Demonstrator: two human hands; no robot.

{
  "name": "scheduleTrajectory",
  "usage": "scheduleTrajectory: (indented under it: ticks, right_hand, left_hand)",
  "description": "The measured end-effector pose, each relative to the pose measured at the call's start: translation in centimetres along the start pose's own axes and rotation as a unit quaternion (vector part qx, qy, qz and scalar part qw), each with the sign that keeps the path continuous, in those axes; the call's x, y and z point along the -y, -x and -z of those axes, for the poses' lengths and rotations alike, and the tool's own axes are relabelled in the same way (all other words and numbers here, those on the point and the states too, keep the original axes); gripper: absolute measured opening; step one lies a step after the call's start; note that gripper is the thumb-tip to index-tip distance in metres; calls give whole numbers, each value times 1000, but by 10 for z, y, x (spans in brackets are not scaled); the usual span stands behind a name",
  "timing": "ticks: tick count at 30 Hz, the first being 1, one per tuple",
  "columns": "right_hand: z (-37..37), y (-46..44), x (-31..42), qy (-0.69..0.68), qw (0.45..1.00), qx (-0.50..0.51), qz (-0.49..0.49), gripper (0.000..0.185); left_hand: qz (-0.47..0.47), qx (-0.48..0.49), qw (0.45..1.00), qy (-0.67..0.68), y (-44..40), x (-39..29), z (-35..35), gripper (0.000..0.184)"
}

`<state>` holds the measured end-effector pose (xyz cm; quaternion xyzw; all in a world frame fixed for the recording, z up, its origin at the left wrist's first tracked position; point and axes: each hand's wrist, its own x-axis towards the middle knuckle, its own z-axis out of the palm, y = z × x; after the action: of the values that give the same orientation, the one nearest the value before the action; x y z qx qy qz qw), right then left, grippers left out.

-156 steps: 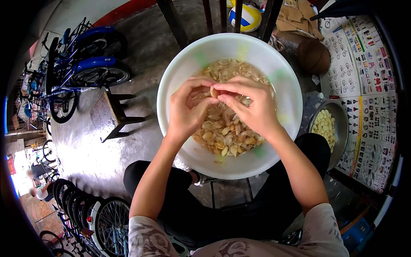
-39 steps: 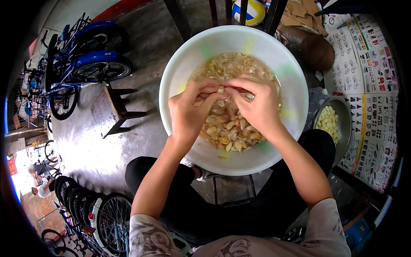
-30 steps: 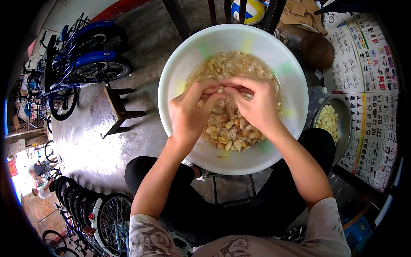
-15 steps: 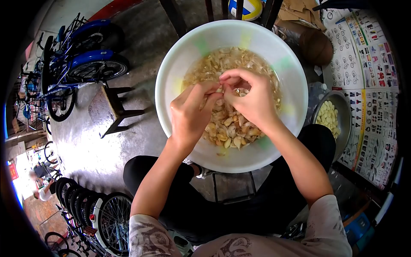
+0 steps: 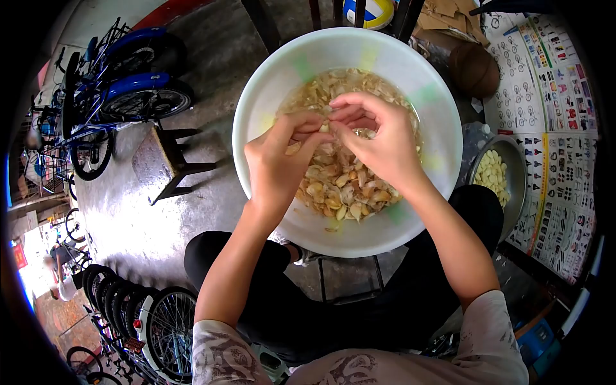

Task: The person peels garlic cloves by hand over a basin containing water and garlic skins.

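A large white basin [image 5: 269, 212] holds water with loose skins and many unpeeled garlic cloves [image 5: 340, 192]. Above it my left hand [image 5: 280, 154] pinches a small pale garlic clove [image 5: 324, 127] between thumb and fingertips. My right hand [image 5: 380, 138] is just to the right, its thumb close to the clove and its index finger raised a little apart from it; whether it grips a bit of skin is too small to tell. At the right, a metal bowl [image 5: 517, 192] contains peeled pale cloves [image 5: 492, 173].
A small wooden stool [image 5: 157, 163] stands left of the basin, with bicycles [image 5: 141, 96] beyond it. Printed sheets [image 5: 545, 128] cover a surface at the right. Behind the basin are dark bars, a volleyball [image 5: 372, 13] and a brown ball [image 5: 473, 70]. Two people appear far left.
The clove between my hands was brown-skinned at first and now looks pale. Since half a second ago, my left hand has shifted slightly left, and my right index finger has lifted from the clove.
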<state>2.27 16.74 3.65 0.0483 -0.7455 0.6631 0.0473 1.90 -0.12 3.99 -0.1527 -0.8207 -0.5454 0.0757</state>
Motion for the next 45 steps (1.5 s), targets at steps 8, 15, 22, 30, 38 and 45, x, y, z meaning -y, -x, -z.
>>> scheduleTrajectory:
  ticks: [8, 15, 22, 30, 38, 45]
  right_hand:
    - [-4, 3, -1, 13, 999, -30, 3, 29]
    - [-2, 1, -5, 31, 998, -51, 20, 45]
    - [3, 1, -2, 5, 999, -38, -8, 44]
    - [16, -6, -9, 164, 982, -3, 96, 22]
    - [7, -1, 4, 119, 991, 18, 62, 20]
    - [6, 2, -1, 106, 993, 22, 54, 17]
  left_hand:
    - [-100, -4, 988, -114, 1, 1, -6, 21]
    - [-86, -7, 993, -79, -1, -1, -9, 20]
    - [158, -24, 981, 114, -8, 5, 4, 20]
    - [244, -33, 948, 202, -11, 10, 11, 22]
    - [139, 26, 986, 87, -4, 2, 1, 25]
    - [41, 39, 998, -15, -3, 1, 0, 24]
